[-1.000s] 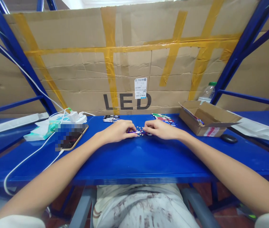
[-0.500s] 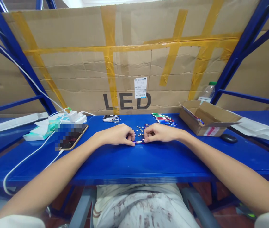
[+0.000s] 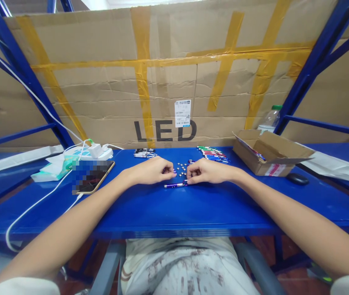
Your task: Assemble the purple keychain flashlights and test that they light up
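Blue metal tabletop (image 3: pixel 174 209) under us: our left hand (image 3: pixel 152 171) sits curled, fingertips pinched near the small silver button cells (image 3: pixel 181 166). The slim purple pen-shaped torch (image 3: pixel 174 185) lies flat, its right end gripped by our right hand (image 3: pixel 206 171).

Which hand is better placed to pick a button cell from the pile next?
Probably the left hand: its fingertips lie beside the button cells and look free, while the right hand pinches the end of the purple penlight.
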Available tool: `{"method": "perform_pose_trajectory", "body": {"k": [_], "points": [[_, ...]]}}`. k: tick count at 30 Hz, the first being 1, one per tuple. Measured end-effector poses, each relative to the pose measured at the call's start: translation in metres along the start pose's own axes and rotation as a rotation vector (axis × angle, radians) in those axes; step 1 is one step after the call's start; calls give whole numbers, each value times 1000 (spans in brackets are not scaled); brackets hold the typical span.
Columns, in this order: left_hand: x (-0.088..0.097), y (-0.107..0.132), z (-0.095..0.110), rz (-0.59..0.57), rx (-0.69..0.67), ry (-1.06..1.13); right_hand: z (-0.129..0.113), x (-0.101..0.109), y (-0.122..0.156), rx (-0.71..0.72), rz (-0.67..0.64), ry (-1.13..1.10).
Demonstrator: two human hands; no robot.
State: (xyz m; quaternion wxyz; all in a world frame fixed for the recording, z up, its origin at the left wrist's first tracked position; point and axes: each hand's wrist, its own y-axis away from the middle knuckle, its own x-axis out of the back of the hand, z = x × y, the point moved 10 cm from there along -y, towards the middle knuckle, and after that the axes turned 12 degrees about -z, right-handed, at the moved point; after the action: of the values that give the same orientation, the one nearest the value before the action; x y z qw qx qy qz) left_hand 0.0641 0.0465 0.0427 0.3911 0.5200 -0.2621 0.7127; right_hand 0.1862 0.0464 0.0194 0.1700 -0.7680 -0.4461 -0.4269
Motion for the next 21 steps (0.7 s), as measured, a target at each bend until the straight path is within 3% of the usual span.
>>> {"method": "perform_pose_trajectory", "body": {"k": [6,12,17,21], "points": [[17,6,-8,178,4,-90,1,12,2,-14,125,61],[22,7,-11,225,36,-177,12,38,12,-103,391,182],[30,7,-8,323,-10,-267,15,48,19,-141,519,296],[38,12,-20,424,21,-147,13,51,23,-134,584,351]]}}
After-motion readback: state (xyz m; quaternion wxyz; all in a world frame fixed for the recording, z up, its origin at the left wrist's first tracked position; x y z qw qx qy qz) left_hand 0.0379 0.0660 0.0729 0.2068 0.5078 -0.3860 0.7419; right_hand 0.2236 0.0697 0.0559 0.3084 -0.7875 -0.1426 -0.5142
